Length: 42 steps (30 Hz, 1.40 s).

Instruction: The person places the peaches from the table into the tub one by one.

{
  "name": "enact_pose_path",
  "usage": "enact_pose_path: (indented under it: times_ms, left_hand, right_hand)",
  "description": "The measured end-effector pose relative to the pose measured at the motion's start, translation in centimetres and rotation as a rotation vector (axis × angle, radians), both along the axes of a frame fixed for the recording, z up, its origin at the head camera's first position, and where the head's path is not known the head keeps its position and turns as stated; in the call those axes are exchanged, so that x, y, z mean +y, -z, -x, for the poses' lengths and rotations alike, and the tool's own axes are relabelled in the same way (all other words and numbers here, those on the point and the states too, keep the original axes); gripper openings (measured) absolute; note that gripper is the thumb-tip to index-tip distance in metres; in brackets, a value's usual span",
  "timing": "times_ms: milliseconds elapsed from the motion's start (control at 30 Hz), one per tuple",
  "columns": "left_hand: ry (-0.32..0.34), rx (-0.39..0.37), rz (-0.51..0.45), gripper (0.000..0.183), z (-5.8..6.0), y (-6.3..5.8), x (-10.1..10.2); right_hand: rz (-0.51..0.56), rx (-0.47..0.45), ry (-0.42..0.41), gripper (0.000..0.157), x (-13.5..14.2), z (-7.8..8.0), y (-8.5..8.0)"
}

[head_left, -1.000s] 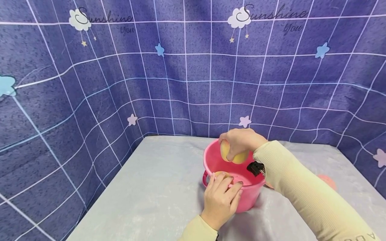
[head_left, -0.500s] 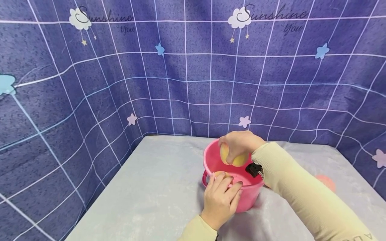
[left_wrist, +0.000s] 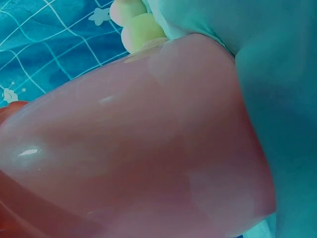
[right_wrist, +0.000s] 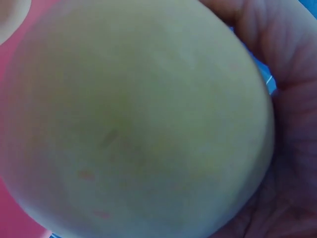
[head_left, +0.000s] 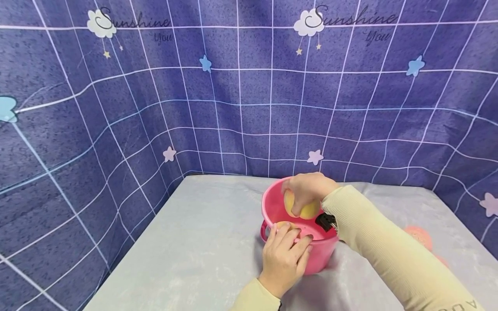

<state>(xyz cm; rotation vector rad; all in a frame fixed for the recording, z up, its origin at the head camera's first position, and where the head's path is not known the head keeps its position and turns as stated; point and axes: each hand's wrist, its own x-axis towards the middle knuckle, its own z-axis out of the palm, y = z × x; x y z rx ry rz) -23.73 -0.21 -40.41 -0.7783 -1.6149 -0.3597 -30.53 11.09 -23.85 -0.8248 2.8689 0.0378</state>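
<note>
A pink bucket [head_left: 317, 257] stands upright on the table; its wall [left_wrist: 133, 129] fills much of the left wrist view. My left hand [head_left: 283, 259] grips its near rim, fingers curled over the edge. Just inside, behind those fingers, a yellow thing [head_left: 285, 225] shows only in part. My right hand [head_left: 309, 190] reaches into the bucket's mouth and holds a round pale yellow ball [head_left: 310, 211]. In the right wrist view this ball [right_wrist: 133, 119] looks smooth, with small pinkish marks, and rests against the palm. Its exact kind is unclear.
Pink round things [head_left: 418, 236] lie on the grey-covered table [head_left: 186, 242] at the right, partly behind the right sleeve. Yellow-pink balls [left_wrist: 143, 32] appear beyond the bucket in the left wrist view. A patterned blue curtain [head_left: 233, 86] encloses the table's back and sides.
My right hand has sunk slightly deeper into the bucket with the yellow ball. More of the pink things at the right now shows. My left hand stays at the rim.
</note>
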Motion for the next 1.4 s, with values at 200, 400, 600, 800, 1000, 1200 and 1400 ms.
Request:
enact_pose_path:
  times_ms: [200, 400, 600, 800, 1000, 1200, 1400]
  left_hand:
    - [-0.001, 0.008, -0.004, 0.027, -0.01, 0.07, -0.02]
    - [-0.001, 0.011, -0.004, 0.027, 0.03, 0.11, -0.07]
    - [-0.005, 0.000, 0.002, 0.028, -0.07, 0.04, -0.21]
    - [0.005, 0.005, 0.014, 0.029, -0.10, -0.10, -0.35]
    - [0.013, 0.018, 0.013, 0.029, -0.08, -0.20, -0.36]
    - [0.012, 0.020, 0.009, 0.028, -0.10, -0.14, -0.33]
    - [-0.001, -0.001, 0.013, 0.028, -0.31, -0.05, -0.39]
  right_hand:
    - [-0.008, -0.006, -0.002, 0.036, -0.03, -0.10, -0.01]
    - [0.000, -0.002, -0.007, 0.036, -0.16, -0.16, -0.02]
    - [-0.001, 0.015, -0.027, 0.032, -0.23, -0.22, -0.06]
    - [-0.004, -0.019, -0.035, 0.033, -0.24, -0.09, -0.09]
    - [-0.016, -0.010, -0.005, 0.033, -0.32, -0.24, -0.22]
    - [-0.010, -0.007, -0.008, 0.034, -0.29, -0.36, -0.34]
    - [-0.051, 0.040, 0.033, 0.050, -0.33, -0.26, -0.78]
